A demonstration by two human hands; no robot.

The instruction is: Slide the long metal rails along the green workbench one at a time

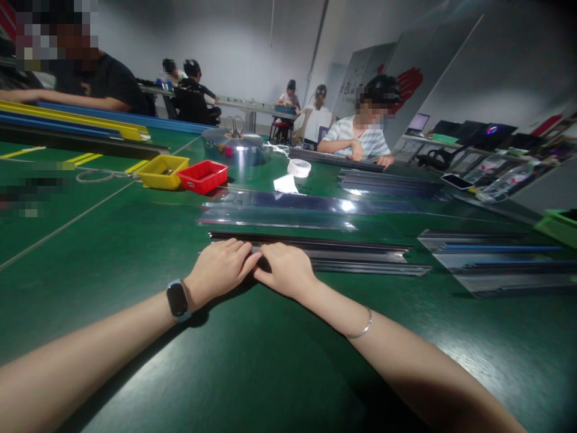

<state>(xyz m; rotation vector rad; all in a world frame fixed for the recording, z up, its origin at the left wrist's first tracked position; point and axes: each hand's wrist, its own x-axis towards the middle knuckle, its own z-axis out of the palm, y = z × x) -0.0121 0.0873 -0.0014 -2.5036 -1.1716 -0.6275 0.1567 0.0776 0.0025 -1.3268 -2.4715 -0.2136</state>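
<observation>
My left hand [220, 266] and my right hand [285, 269] lie side by side on the green table [135, 240], fingertips touching at the left end of a long dark metal strip [351, 248]. Both hands press down on that strip, fingers together and flat. A smartwatch sits on my left wrist and a thin bracelet on my right. More grey strips [374, 268] lie just behind and to the right of the one under my hands. Whether the fingers pinch the strip or only rest on it cannot be told.
Clear plastic sleeves [279, 210] lie beyond the strips. A yellow bin [163, 171] and a red bin [204, 176] stand at the back left, near a tape roll [299, 168] and a round tin with scissors [234, 147]. More strips [496, 264] lie right. Other people sit at the tables behind.
</observation>
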